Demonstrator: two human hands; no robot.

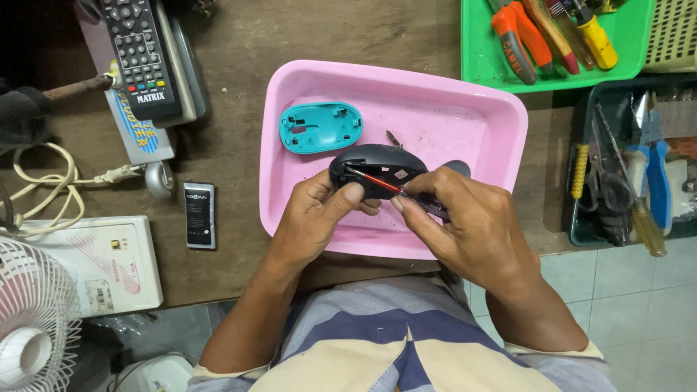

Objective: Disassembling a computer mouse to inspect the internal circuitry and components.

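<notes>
Right now the left hand (314,218) grips the dark, rounded plastic body of a computer mouse (377,168), thumb pressed on its near edge and fingers curled under it, keeping it raised just above the shallow pink plastic tray (465,109). The right hand (472,225) is closed in a pinch around a slim screwdriver with a red shaft (377,181), whose tip reaches leftward across the mouse body towards the left thumb.

The likeliest trouble is a slip. The tip sits close to the left thumb, so if it jumps out of its seat under pressure it could jab that thumb or scrape the mouse's inner parts. The mouse is held in the air rather than rested on the tray floor, which leaves it free to twist in the grip; too much force could also round off a small screw head or crack the thin plastic.

Just beyond the left hand, inside the tray, lies the teal oval plastic mouse cover (321,127), and a small dark loose part (394,139) lies just past the mouse. Small pieces like this could be knocked about or lost if the mouse drops or the tray is bumped. A freed screw could fall outside the tray onto the brown wooden tabletop (239,145) or off its near edge.
</notes>
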